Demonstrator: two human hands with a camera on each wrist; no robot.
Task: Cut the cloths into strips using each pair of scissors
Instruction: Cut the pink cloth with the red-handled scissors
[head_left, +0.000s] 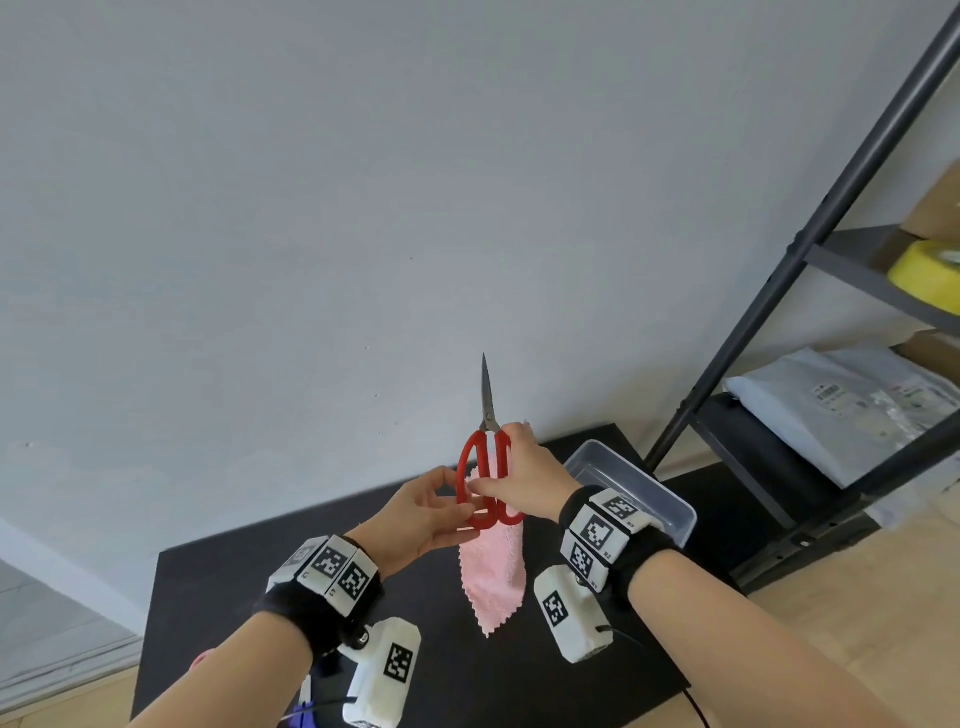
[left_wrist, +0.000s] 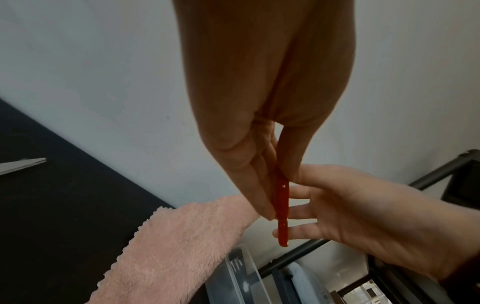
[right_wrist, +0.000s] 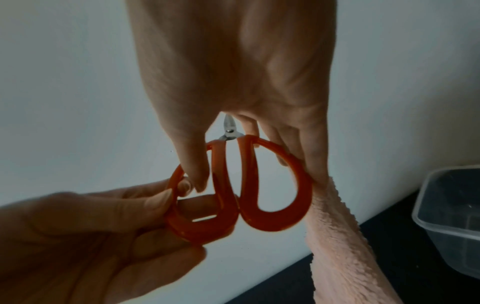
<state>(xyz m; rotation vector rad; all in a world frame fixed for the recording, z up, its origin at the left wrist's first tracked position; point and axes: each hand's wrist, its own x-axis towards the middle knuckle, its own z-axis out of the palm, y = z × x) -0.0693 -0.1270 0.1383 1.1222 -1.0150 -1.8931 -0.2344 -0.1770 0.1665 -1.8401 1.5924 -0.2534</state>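
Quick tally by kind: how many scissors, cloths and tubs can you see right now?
Scissors: 2, red-handled pair held up, another pair's blades on the table
Cloths: 1, pink cloth
Tubs: 1, clear tub
Total: 4

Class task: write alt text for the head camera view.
Both hands, left hand and right hand, hold red-handled metal scissors point-up above a black table; a pink fluffy cloth hangs beneath.

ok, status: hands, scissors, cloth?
Left hand pinches a loop of the red scissors. Right hand grips the other loop and holds the pink cloth. Blades shut, pointing up. No cutting yet.
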